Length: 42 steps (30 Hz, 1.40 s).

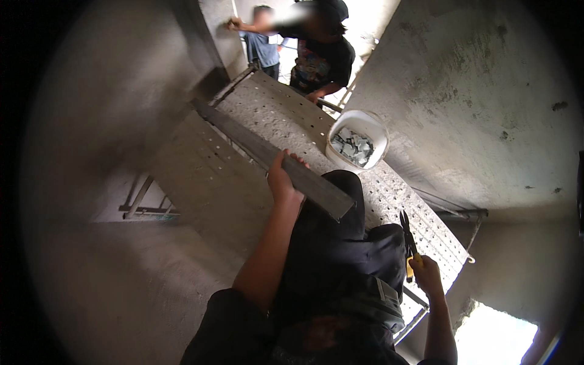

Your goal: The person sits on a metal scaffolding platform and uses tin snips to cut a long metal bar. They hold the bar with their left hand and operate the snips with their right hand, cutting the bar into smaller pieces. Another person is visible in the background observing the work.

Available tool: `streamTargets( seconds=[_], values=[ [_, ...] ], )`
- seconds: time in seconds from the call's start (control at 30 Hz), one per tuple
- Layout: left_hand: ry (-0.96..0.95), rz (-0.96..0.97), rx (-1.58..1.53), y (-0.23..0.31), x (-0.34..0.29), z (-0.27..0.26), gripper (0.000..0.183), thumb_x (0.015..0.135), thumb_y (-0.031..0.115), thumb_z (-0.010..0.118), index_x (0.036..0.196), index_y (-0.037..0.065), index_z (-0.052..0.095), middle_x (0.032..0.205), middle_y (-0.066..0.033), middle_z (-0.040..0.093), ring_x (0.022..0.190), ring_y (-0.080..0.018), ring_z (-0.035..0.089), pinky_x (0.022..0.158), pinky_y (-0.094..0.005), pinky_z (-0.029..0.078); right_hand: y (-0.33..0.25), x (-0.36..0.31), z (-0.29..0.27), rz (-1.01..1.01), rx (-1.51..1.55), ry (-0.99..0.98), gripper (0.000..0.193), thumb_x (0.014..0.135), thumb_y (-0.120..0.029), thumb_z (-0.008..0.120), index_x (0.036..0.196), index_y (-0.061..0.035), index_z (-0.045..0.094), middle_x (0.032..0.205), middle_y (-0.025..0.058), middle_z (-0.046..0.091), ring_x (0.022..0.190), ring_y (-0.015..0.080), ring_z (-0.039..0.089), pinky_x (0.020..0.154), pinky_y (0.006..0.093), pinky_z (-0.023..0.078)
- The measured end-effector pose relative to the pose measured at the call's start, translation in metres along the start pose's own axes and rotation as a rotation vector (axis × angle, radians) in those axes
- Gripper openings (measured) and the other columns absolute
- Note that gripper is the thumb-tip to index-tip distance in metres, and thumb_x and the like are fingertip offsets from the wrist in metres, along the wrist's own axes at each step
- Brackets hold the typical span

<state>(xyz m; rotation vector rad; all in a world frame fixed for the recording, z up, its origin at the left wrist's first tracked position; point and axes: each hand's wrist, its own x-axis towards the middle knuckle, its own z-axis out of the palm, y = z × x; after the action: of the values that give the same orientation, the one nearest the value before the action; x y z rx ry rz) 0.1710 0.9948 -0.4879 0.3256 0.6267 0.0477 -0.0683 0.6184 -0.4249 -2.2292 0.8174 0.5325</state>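
My left hand (286,180) is wrapped round a long grey metal profile (249,139), near its closer end. The profile slants from the far left across the platform to above my knee. Lower right, beside my leg, my right hand (427,275) grips the yellow handles of dark-bladed snips (409,234). The blades point away from me, over the perforated platform, and touch nothing that I can make out. Just past my knees, a white bucket (378,143) holds several grey metal offcuts (353,148).
I am on a perforated metal scaffold platform (277,103) with open edges. A person in a dark shirt (322,61) stands at its far end, and another person (263,48) is behind. Bare plastered walls (474,109) flank it. A bright opening (496,334) lies lower right.
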Motion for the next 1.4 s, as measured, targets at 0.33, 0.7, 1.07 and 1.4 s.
streamTargets(
  seconds=[0.33, 0.7, 1.07, 1.4],
  values=[
    [-0.137, -0.042, 0.160, 0.081, -0.083, -0.014, 0.017, 0.099, 0.018, 0.055, 0.102, 0.003, 0.061, 0.079, -0.0052, 0.061, 0.069, -0.0197, 0.061, 0.067, -0.0356, 0.053, -0.085, 0.015, 0.041, -0.601, -0.021, 0.077, 0.040, 0.095, -0.023, 0.063, 0.124, 0.0038, 0.058, 0.102, 0.0274, 0.067, 0.097, 0.0417, 0.067, 0.084, 0.0477, 0.051],
    [-0.175, -0.100, 0.232, 0.112, -0.170, -0.054, 0.041, 0.098, 0.027, 0.061, 0.126, -0.003, 0.055, 0.086, -0.0066, 0.063, 0.068, -0.0190, 0.062, 0.061, -0.0364, 0.052, -0.350, 0.075, 0.073, -0.988, -0.160, 0.141, 0.041, 0.098, -0.032, 0.056, 0.125, -0.0013, 0.058, 0.112, 0.0291, 0.066, 0.110, 0.0434, 0.064, 0.093, 0.0508, 0.051],
    [-0.129, 0.129, 0.283, 0.022, -0.204, -0.005, 0.029, 0.101, 0.025, 0.058, 0.123, 0.005, 0.055, 0.085, -0.0051, 0.061, 0.070, -0.0190, 0.061, 0.064, -0.0375, 0.053, -0.256, -0.020, -0.031, -1.093, -0.114, -0.131, 0.029, 0.102, -0.018, 0.060, 0.125, -0.0013, 0.064, 0.112, 0.0152, 0.072, 0.093, 0.0251, 0.070, 0.085, 0.0363, 0.055],
    [-0.266, 0.290, 0.336, -0.128, -0.253, 0.046, 0.022, 0.102, 0.021, 0.062, 0.105, 0.000, 0.056, 0.077, -0.0065, 0.065, 0.065, -0.0161, 0.063, 0.064, -0.0319, 0.052, -0.282, -0.091, -0.052, -1.137, -0.462, -0.062, 0.069, 0.096, -0.041, 0.069, 0.149, -0.0055, 0.043, 0.134, 0.0202, 0.061, 0.116, 0.0321, 0.063, 0.099, 0.0425, 0.050]
  ],
)
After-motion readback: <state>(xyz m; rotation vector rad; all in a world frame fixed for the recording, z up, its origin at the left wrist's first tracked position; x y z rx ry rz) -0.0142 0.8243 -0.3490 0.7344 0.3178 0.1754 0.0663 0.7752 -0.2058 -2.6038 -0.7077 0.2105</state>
